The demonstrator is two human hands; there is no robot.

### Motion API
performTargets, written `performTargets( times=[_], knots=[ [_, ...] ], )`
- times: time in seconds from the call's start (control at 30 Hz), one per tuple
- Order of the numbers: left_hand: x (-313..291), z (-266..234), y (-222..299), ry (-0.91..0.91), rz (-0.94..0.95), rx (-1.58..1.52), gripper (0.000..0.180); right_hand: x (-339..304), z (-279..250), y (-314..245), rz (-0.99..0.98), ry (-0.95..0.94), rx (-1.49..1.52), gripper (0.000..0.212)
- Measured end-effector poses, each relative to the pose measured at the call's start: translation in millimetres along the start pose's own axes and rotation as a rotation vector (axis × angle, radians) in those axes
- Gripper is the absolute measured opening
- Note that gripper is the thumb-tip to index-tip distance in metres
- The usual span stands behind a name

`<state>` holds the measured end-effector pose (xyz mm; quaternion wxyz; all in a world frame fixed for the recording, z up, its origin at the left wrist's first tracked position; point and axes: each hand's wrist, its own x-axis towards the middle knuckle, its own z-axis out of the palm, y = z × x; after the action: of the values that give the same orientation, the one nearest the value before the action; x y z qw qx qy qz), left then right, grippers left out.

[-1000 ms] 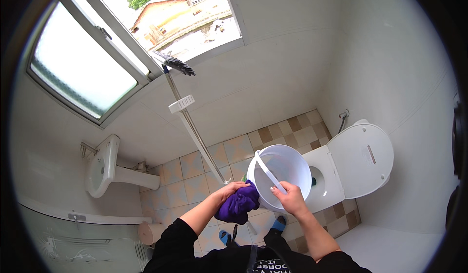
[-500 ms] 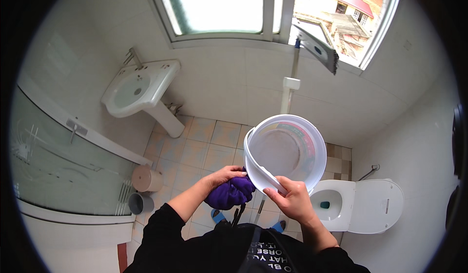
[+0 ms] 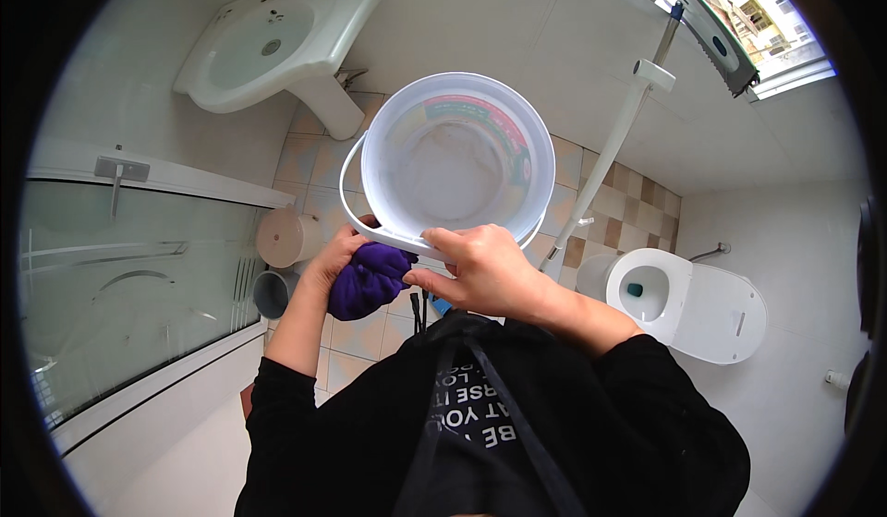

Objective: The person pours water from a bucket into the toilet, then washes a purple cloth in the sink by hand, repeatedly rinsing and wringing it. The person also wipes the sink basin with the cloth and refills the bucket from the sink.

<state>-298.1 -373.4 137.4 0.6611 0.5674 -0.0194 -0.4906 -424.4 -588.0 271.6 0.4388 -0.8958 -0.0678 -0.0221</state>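
Observation:
A white plastic bucket (image 3: 457,175) is tilted in front of me, its mouth facing up toward me and nothing visible inside. Its white handle (image 3: 349,180) hangs over the near left side of the rim. At the near rim my right hand (image 3: 490,272) grips the handle, thumb reaching toward the cloth. My left hand (image 3: 334,263) holds a bunched purple cloth (image 3: 368,284) just below the bucket's near left edge. Some of the left fingers are hidden behind the handle and cloth.
A pedestal sink (image 3: 314,83) stands far left, a toilet (image 3: 651,286) with raised lid at right. A long-handled floor brush (image 3: 716,41) leans below the window beside a white pipe (image 3: 614,147). Pinkish (image 3: 286,237) and grey bins (image 3: 273,293) sit by the glass shower door (image 3: 139,277).
The view has turned downward and shifted. The bucket has moved up-left in view, its handle swinging outward on the left. My right hand has come closer to the cloth.

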Motion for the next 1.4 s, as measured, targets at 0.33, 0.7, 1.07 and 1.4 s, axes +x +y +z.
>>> performTargets(
  times=[0.33,0.7,1.07,1.4],
  knots=[
    [6.2,-15.0,20.1,0.096,-0.033,-0.148,0.041,61.1,17.3,22.5,-0.035,-0.117,-0.007,0.033],
    [84.6,-71.3,18.1,0.326,-0.278,-0.254,0.036,189.4,11.0,137.6,0.095,-0.290,0.039,0.035],
    [65.8,-89.9,-51.5,0.654,-0.409,-0.743,0.034,253.7,149.0,402.7,0.614,-0.610,0.009,0.045],
    [26.8,-76.8,-46.7,0.921,-0.183,-1.021,0.048,253.9,195.6,524.9,0.880,-0.774,-0.271,0.062]
  ],
)
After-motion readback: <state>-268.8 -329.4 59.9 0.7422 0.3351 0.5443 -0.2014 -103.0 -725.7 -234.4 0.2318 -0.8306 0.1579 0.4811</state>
